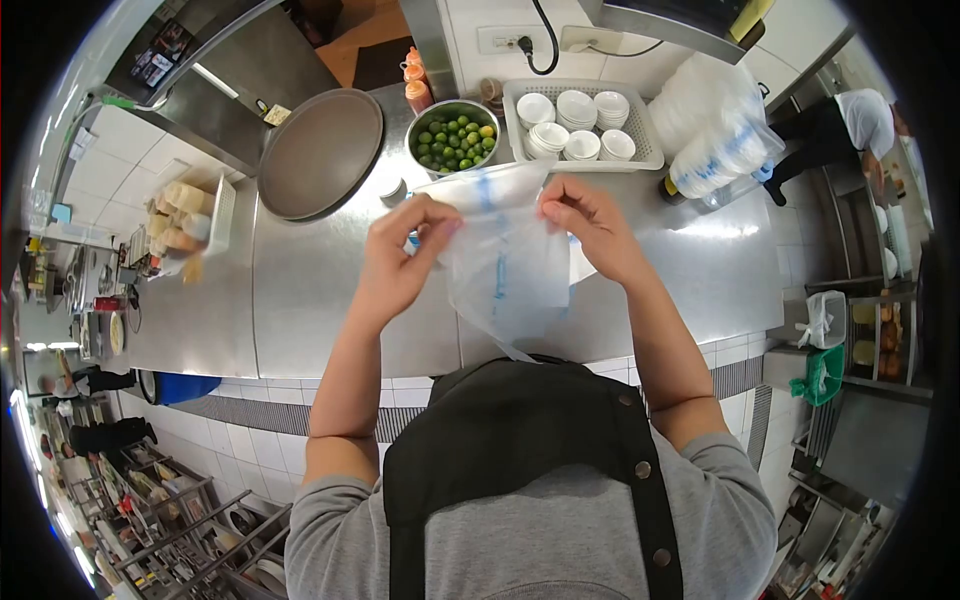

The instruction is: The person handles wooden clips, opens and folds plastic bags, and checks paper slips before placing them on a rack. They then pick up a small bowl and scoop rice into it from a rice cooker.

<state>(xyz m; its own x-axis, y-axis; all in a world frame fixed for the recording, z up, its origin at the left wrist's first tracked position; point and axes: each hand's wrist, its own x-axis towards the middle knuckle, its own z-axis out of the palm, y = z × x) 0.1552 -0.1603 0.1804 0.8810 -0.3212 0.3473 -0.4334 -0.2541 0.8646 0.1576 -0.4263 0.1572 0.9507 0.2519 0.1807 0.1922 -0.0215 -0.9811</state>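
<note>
A thin clear plastic bag (510, 262) with blue print hangs between my two hands, over the steel counter. My left hand (405, 250) pinches its upper left edge, thumb against fingers. At the upper right corner, my right hand (592, 225) grips it the same way. Behind the bag's top edge stands a steel bowl (412, 148) full of green limes (455, 140). A small white container (393, 190) sits just beyond my left hand. Part of something white and blue on the counter shows behind the bag.
On the steel counter (330, 300), a round brown tray (322, 150) lies left of the bowl. Orange-capped sauce bottles (416, 80) stand behind it. A white basket (650, 160) holds stacked white bowls (576, 108). Wrapped white containers (715, 155) sit right. A person (865, 125) is at far right.
</note>
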